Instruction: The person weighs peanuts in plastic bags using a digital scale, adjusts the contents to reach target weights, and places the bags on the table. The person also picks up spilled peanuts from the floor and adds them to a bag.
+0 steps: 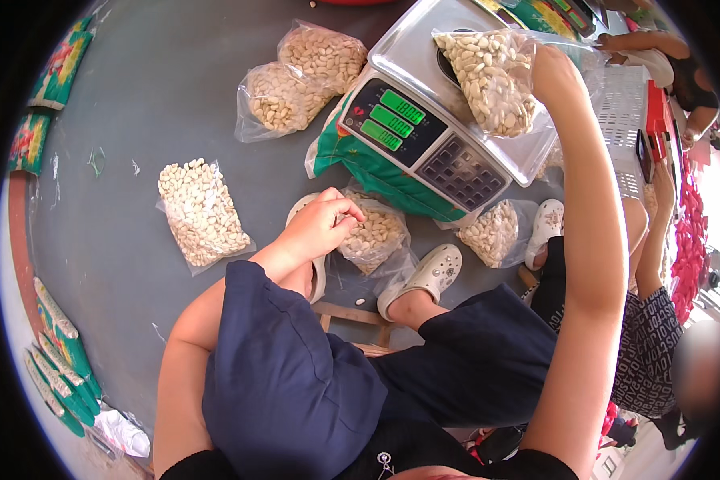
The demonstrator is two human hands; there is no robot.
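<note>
My right hand [558, 75] grips the gathered top of a clear plastic bag of pale beans [486, 81], which sits tilted over the steel pan [408, 36] of an electronic price scale [423, 144]. Whether the bag's weight rests on the pan, I cannot tell. Green-lit displays [393, 120] and a dark keypad [465, 171] face me. My left hand [321, 225] holds nothing, fingers loosely bent, beside a bag of beans [375, 231] on the floor between my feet. Another full bag [204, 213] lies to the left.
Two bean bags [303, 78] lean together left of the scale; another bag [492, 234] lies by my right clog [438, 270]. A green printed sack [360, 171] lies under the scale. At right are a white plastic crate [624, 114] and a co-worker's arm [660, 216]. Green packs [60, 366] line the left wall.
</note>
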